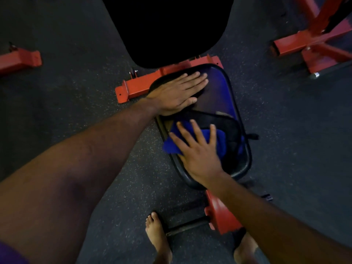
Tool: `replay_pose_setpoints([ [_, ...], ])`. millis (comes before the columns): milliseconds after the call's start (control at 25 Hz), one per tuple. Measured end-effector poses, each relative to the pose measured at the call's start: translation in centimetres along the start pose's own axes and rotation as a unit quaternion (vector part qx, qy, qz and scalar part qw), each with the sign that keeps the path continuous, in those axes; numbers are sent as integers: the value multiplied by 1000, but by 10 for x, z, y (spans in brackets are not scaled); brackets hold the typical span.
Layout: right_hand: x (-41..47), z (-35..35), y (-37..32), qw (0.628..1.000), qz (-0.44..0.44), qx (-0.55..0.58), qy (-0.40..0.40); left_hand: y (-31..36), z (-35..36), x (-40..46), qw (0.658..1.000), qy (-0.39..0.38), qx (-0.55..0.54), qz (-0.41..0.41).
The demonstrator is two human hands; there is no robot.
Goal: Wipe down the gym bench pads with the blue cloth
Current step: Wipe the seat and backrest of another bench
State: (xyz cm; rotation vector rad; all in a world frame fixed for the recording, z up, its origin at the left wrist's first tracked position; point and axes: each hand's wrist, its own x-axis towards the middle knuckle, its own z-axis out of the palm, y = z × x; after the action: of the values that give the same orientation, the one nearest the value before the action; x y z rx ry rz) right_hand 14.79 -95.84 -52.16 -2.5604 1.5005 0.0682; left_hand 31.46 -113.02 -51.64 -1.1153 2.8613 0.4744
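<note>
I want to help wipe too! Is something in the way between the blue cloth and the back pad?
Yes. The left hand lies flat on the seat pad, between the blue cloth under the right hand and the back pad.

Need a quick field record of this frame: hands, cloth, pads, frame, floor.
left hand: flat, fingers straight, pressing on far end of the seat pad
right hand: fingers spread, pressing the blue cloth onto the seat pad
blue cloth: crumpled, under the right hand, one corner hanging past the pad's left edge
seat pad: dark, glossy, bluish sheen
back pad: black, beyond the seat pad, untouched by either hand
bench frame: red metal
floor: dark speckled rubber
feet: bare, near bench foot
</note>
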Motion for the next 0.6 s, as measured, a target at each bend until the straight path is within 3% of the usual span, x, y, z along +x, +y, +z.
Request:
replay_pose_setpoints([
  [160, 36, -20, -46, 983, -136, 56, -106, 7, -30, -45, 996, 24, -63, -56],
  [280, 33, -66, -51, 955, -117, 207, -175, 25, -59, -98, 985, 16, -110, -134],
  [360, 27, -111, -42, 930, -86, 331, -138, 49, -83, -129, 943, 32, -228, -242],
  [440, 17, -162, -29, 904, -58, 411, -101, 82, -116, -152, 871, 64, -382, -302],
  [520, 0, -227, -19, 887, -39, 454, -73, 121, -159, -169, 830, 82, -464, -297],
  [600, -25, -290, -10, 881, -16, 469, -61, 165, -208, -180, 821, 102, -498, -259],
])
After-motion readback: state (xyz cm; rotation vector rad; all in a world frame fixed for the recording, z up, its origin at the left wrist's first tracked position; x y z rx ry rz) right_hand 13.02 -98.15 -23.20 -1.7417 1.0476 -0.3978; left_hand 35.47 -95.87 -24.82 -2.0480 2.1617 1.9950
